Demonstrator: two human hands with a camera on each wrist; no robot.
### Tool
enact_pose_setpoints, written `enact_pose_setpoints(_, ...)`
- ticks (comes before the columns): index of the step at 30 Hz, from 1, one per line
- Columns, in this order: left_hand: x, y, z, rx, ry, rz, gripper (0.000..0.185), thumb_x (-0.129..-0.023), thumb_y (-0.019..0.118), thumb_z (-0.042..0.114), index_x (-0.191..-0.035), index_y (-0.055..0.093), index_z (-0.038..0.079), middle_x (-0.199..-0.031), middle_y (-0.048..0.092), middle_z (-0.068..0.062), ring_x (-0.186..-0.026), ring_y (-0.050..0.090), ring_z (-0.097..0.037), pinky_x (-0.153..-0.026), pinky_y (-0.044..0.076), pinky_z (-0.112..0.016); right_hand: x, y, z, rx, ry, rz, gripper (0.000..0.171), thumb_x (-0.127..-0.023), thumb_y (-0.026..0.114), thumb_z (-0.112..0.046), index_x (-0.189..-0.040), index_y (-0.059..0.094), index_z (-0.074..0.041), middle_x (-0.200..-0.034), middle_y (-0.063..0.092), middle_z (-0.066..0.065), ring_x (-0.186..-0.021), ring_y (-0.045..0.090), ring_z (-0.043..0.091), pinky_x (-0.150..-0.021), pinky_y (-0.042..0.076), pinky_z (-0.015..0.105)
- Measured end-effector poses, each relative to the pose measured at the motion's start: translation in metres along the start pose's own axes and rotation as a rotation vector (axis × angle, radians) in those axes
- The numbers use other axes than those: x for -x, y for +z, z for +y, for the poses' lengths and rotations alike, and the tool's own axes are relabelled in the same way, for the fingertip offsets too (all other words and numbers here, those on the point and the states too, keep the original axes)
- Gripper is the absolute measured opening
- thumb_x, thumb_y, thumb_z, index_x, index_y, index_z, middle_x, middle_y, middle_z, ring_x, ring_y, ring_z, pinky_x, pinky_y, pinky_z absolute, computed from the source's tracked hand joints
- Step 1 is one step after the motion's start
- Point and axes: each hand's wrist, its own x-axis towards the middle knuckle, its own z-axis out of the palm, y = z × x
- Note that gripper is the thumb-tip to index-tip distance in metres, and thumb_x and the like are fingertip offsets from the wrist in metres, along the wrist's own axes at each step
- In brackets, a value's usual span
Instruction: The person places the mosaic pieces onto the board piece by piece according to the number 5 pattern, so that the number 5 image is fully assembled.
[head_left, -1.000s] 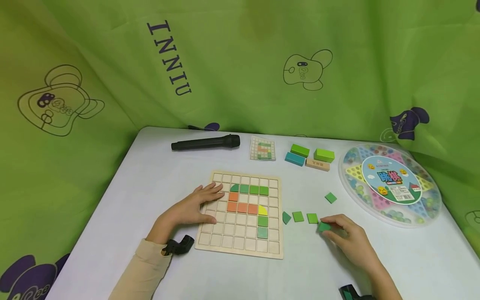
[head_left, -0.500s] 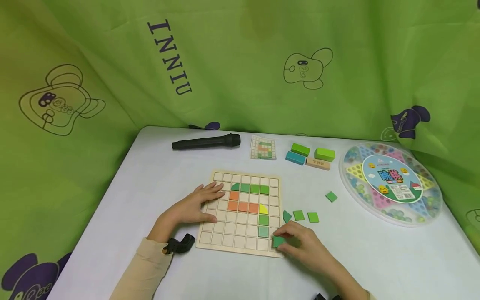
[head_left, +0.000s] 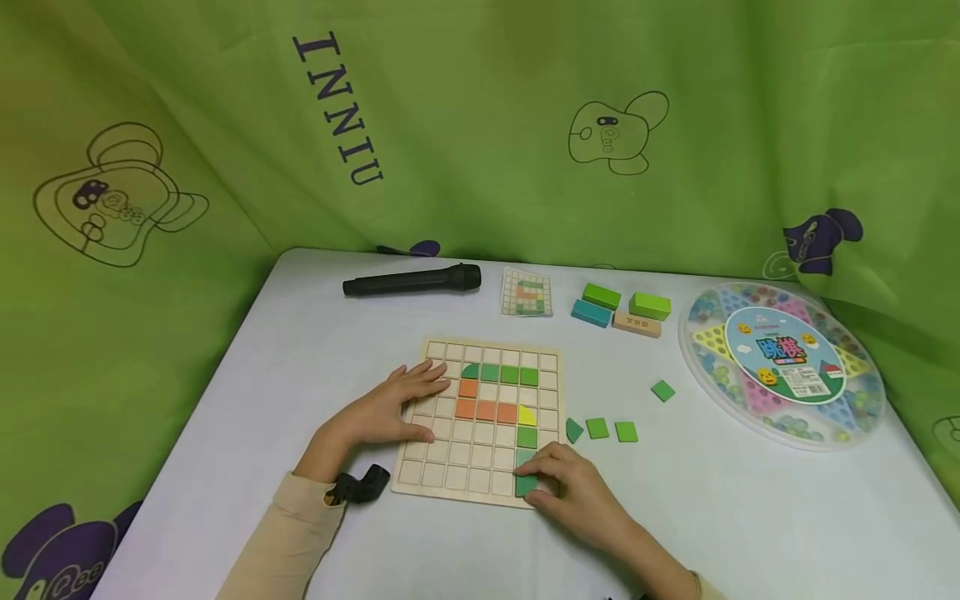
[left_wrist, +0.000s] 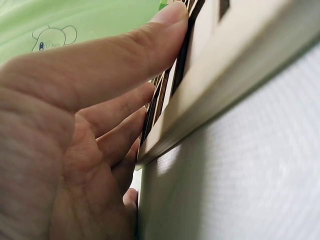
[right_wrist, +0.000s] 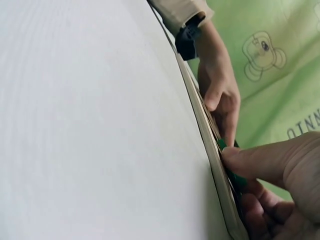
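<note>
A wooden grid board [head_left: 457,454] lies on the white table with green, orange and yellow tiles in some cells. My left hand [head_left: 378,414] rests on its left edge, fingers spread; the left wrist view shows the thumb [left_wrist: 170,30] over the rim. With thumb and fingers, my right hand [head_left: 577,492] pinches a dark green tile [head_left: 526,486] at a front-row cell near the right corner. That tile sits just in front of a lighter green tile [head_left: 525,457], which the fingers partly cover. Right of the board lie a dark green rounded tile [head_left: 574,430] and green square tiles [head_left: 597,428].
A black microphone [head_left: 412,281] and a pattern card [head_left: 527,292] lie behind the board. Coloured wooden blocks [head_left: 649,306] are grouped at the back right, beside a round Chinese checkers box [head_left: 783,367]. A green printed curtain [head_left: 480,125] hangs along the table's far edge.
My right hand has carried the dark green tile leftward from the loose tiles to the board's front right cells. The left hand has stayed on the board's left edge.
</note>
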Motion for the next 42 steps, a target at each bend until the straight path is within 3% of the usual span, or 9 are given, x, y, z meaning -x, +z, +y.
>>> enact_pose_setpoints(19, -0.001, -0.004, -0.001, -0.010, 0.001, 0.013, 0.084, -0.075, 0.077, 0.040, -0.144, 0.041, 0.010, -0.156, 0.026, -0.003, -0.147, 0.013, -0.027, -0.119, 0.005, -0.052, -0.003, -0.003, -0.004, 0.014, 0.020, -0.010, 0.032, -0.076, 0.077, -0.012, -0.106, 0.071, -0.020, -0.099, 0.057, -0.014, -0.090, 0.052, 0.004, -0.076, 0.048, 0.019)
enact_pose_setpoints(27, -0.001, -0.001, 0.001, 0.013, 0.001, -0.002, 0.083, -0.076, 0.076, 0.040, -0.144, 0.041, 0.011, -0.156, 0.026, -0.003, -0.147, 0.012, -0.027, -0.119, 0.004, -0.052, -0.001, -0.033, 0.006, 0.050, -0.001, 0.093, 0.036, -0.074, 0.079, -0.012, -0.109, 0.069, -0.016, -0.108, 0.064, -0.012, -0.101, 0.060, 0.009, -0.087, 0.052, 0.026)
enact_pose_setpoints(35, 0.000, 0.001, -0.001, 0.009, -0.007, -0.001, 0.083, -0.075, 0.077, 0.040, -0.144, 0.041, 0.012, -0.157, 0.025, -0.001, -0.147, 0.012, -0.025, -0.119, 0.004, -0.051, 0.011, -0.079, 0.039, 0.138, 0.175, 0.184, 0.039, -0.078, 0.076, -0.011, -0.116, 0.066, -0.012, -0.113, 0.064, -0.004, -0.097, 0.062, 0.018, -0.080, 0.054, 0.027)
enact_pose_setpoints(39, 0.001, 0.001, 0.000, 0.015, -0.010, -0.005, 0.083, -0.075, 0.077, 0.040, -0.144, 0.041, 0.011, -0.157, 0.025, -0.001, -0.147, 0.011, -0.026, -0.119, 0.003, -0.051, 0.019, -0.090, 0.056, 0.177, 0.265, 0.184, 0.038, -0.080, 0.074, -0.010, -0.118, 0.065, -0.008, -0.114, 0.063, 0.003, -0.100, 0.062, 0.021, -0.082, 0.052, 0.020)
enact_pose_setpoints(42, 0.002, 0.000, 0.001, 0.016, -0.015, -0.008, 0.083, -0.075, 0.077, 0.040, -0.144, 0.041, 0.011, -0.157, 0.024, -0.001, -0.147, 0.012, -0.026, -0.119, 0.003, -0.051, 0.021, -0.092, 0.063, 0.204, 0.275, 0.181, 0.035, -0.081, 0.073, -0.006, -0.115, 0.066, -0.008, -0.111, 0.063, 0.004, -0.100, 0.060, 0.017, -0.082, 0.050, 0.014)
